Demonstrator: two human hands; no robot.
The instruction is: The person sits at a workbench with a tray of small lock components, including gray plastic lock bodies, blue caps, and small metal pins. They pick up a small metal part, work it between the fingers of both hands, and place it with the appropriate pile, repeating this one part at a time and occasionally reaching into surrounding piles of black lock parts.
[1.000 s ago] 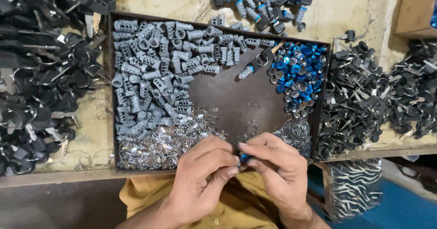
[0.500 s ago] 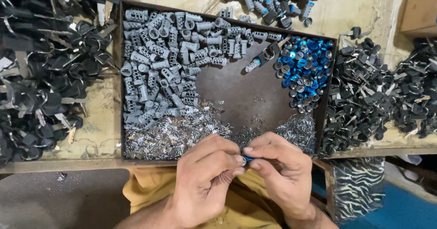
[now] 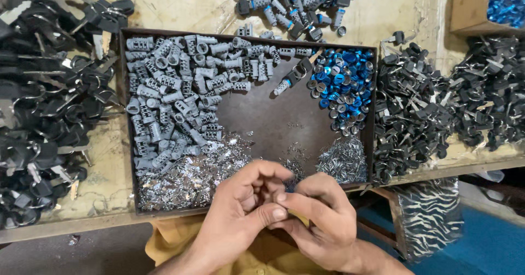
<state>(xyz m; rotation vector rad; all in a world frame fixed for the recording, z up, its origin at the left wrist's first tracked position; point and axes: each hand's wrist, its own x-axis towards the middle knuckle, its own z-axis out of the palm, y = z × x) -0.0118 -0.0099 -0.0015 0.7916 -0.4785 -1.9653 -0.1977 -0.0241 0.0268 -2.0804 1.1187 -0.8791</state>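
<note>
At the lower centre of the frame, a small part, mostly hidden, is pinched between both hands, left hand [image 3: 246,209] and right hand [image 3: 317,220], fingertips closed on it together. Just above lies the dark tray [image 3: 273,122] holding grey cylinders [image 3: 175,100], blue caps [image 3: 342,86] and metal slivers [image 3: 191,176].

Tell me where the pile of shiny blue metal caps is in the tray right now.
In the head view, the shiny blue metal caps sit in the dark rectangular tray's upper right corner, right of the grey plastic cylinders and above a heap of small silver pins.
</note>
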